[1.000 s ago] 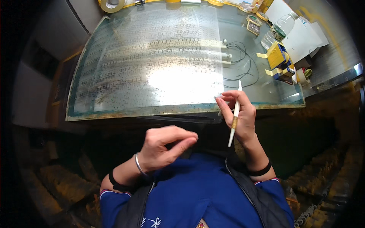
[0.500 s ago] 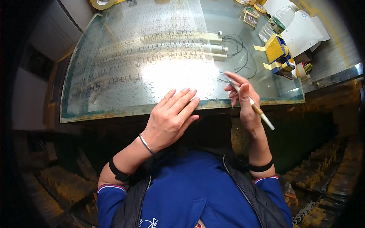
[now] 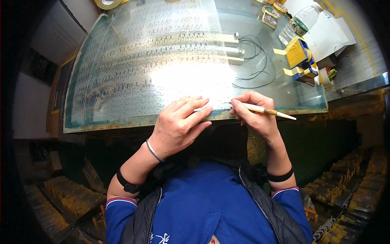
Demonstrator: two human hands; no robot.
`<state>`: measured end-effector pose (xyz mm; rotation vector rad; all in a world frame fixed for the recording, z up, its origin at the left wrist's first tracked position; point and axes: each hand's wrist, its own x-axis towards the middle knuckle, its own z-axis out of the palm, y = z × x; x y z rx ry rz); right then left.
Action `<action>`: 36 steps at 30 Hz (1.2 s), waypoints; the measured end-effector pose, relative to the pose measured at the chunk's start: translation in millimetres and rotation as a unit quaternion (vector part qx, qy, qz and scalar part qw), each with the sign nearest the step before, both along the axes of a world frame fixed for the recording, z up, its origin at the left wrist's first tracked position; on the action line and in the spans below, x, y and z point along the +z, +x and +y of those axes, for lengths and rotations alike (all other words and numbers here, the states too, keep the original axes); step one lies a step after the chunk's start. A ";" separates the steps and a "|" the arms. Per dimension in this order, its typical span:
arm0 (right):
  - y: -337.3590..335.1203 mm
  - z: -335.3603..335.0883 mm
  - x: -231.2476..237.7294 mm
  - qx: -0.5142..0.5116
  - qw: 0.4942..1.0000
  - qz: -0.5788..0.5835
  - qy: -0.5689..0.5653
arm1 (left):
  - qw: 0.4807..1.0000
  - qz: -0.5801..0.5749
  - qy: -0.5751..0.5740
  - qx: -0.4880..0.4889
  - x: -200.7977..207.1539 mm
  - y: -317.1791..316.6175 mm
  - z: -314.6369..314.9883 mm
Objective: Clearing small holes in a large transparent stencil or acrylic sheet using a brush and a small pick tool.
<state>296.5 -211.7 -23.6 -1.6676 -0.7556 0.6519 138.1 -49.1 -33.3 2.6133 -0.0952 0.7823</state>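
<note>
White pen-like tool (image 3: 269, 111) now lowered nr counter (image 3: 284, 94) front edge, pinched in R hand (image 3: 260, 120) fingers; L hand (image 3: 178, 122) on clear sheet (image 3: 130, 77), fingers slightly spread. Prob. fine work.

We log: pen (image 3: 261, 109) white, brownish-gold band; clear sheet (image 3: 140, 57), rows of small dark marks; glass tabletop (image 3: 290, 95), teal along its near edge; tape dispensers (image 3: 295, 55) by its right edge, yellow and blue.
</note>
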 end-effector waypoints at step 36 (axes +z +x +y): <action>5.6 -6.1 0.9 0.097 0.994 -0.037 -0.015 | 1.000 0.000 -0.012 -0.003 0.4 -2.8 -0.2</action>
